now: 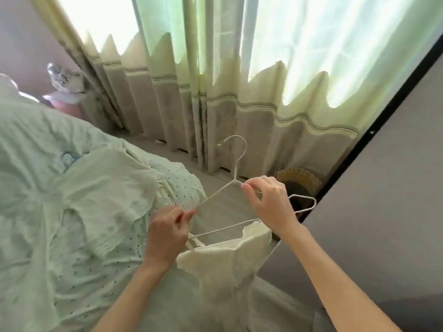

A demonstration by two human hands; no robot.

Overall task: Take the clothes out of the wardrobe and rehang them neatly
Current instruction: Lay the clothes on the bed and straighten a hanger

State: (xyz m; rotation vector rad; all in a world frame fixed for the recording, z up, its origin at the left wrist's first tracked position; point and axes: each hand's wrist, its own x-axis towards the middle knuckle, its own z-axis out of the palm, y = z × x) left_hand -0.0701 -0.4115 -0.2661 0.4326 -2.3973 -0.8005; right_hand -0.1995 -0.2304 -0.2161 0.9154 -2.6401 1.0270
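Observation:
A white wire hanger [236, 164] is held in mid-air over the bed's edge, its hook pointing up toward the curtain. My right hand [268, 202] grips the hanger's right shoulder close to the neck. My left hand [167, 233] pinches the left end of the hanger together with thin cream straps. A cream lace garment [225, 262] hangs from the hanger's lower bar between my forearms. More pale clothes [105, 188] lie spread on the bed to the left.
The bed [36, 144] with a pale green dotted cover fills the left. Long curtains [215, 92] hang behind. A grey wardrobe panel [383, 200] with a black edge stands at right. A woven basket [299, 180] sits on the floor by it.

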